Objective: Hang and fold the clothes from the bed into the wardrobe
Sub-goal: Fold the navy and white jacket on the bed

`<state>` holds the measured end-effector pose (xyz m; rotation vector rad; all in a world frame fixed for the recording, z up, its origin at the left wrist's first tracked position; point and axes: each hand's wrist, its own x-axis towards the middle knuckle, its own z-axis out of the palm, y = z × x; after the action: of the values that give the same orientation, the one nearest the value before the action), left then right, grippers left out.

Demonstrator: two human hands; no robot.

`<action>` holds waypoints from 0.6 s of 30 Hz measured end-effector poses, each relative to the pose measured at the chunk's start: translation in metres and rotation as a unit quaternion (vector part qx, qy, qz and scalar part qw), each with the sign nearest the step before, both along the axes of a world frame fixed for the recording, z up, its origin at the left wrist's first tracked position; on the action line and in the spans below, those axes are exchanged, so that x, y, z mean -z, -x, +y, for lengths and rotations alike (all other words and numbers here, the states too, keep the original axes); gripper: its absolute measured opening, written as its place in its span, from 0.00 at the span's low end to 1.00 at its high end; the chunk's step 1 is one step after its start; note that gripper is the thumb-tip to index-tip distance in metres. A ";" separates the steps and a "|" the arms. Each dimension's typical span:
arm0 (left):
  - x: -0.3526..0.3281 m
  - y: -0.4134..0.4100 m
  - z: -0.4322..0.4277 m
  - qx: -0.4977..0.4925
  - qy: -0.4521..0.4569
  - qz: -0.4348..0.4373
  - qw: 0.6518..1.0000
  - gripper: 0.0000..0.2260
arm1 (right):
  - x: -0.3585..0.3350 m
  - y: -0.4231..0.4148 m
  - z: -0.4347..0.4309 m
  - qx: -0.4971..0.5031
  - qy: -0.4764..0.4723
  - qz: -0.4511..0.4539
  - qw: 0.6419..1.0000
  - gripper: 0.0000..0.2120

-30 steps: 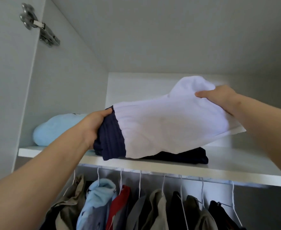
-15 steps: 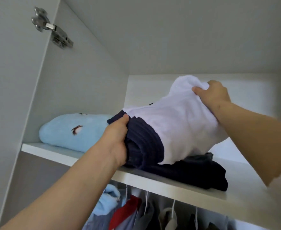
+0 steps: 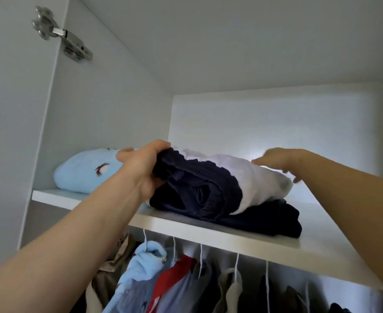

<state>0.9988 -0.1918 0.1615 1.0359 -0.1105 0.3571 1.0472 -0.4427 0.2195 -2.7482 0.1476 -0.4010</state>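
Folded garment (image 3: pixel 211 184) conceals part of left hand (image 3: pixel 140 168); right hand (image 3: pixel 278 159) blurred.

readable text: none anywhere in view
white and navy garment (image 3: pixel 208 177): no print, tag or brand shows on its folds
light blue bundle (image 3: pixel 84 170): a small dark stitched mark, a shape rather than letters
metal hinge (image 3: pixel 73 42): no stamp can be read
hanging clothes (image 3: pixel 163 279): no lettering can be made out
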 end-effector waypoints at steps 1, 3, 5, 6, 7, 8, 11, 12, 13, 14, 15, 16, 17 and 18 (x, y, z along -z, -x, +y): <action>-0.006 -0.002 0.000 0.022 -0.023 0.019 0.999 0.22 | 0.005 0.006 -0.003 0.026 -0.021 0.028 0.999 0.29; -0.015 -0.005 0.000 0.075 -0.114 0.058 0.989 0.07 | 0.014 0.017 -0.009 0.063 -0.085 0.087 0.991 0.30; -0.022 -0.015 0.007 0.081 -0.206 0.071 0.973 0.07 | 0.018 0.022 -0.014 0.082 -0.106 0.114 0.985 0.26; -0.025 -0.020 0.012 0.083 -0.232 0.068 0.967 0.07 | 0.020 0.022 -0.015 0.077 -0.117 0.121 0.983 0.24; -0.028 -0.022 0.017 0.095 -0.260 0.069 0.958 0.08 | 0.022 0.022 -0.014 0.068 -0.134 0.126 0.981 0.22; -0.030 -0.026 0.022 0.107 -0.287 0.073 0.949 0.10 | 0.023 0.021 -0.014 0.060 -0.147 0.127 0.979 0.18; -0.038 -0.032 0.029 0.140 -0.361 0.107 0.916 0.19 | 0.026 0.019 -0.016 0.022 -0.205 0.113 0.972 0.15; -0.041 -0.032 0.027 0.144 -0.396 0.120 0.899 0.21 | 0.026 0.018 -0.017 0.011 -0.232 0.101 0.967 0.14; -0.045 -0.033 0.025 0.141 -0.436 0.133 0.879 0.21 | 0.026 0.017 -0.018 0.000 -0.266 0.091 0.960 0.13; -0.047 -0.033 0.021 0.128 -0.482 0.141 0.855 0.18 | 0.025 0.016 -0.017 -0.013 -0.303 0.086 0.949 0.11; -0.049 -0.032 0.016 0.120 -0.529 0.143 0.828 0.13 | 0.026 0.017 -0.013 -0.028 -0.335 0.085 0.938 0.09; -0.049 -0.031 0.010 0.114 -0.569 0.133 0.804 0.05 | 0.027 0.016 -0.010 -0.042 -0.351 0.085 0.931 0.06; -0.049 -0.030 0.005 0.113 -0.591 0.109 0.791 0.03 | 0.027 0.017 -0.007 -0.056 -0.350 0.084 0.931 0.04; -0.049 -0.034 0.002 0.113 -0.589 0.081 0.796 0.09 | 0.025 0.017 -0.004 -0.065 -0.339 0.072 0.936 0.04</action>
<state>1.0325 -0.1901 0.2109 2.2693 -0.3220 -0.0808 1.0297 -0.4464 0.1943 -2.0832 0.1134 -0.0807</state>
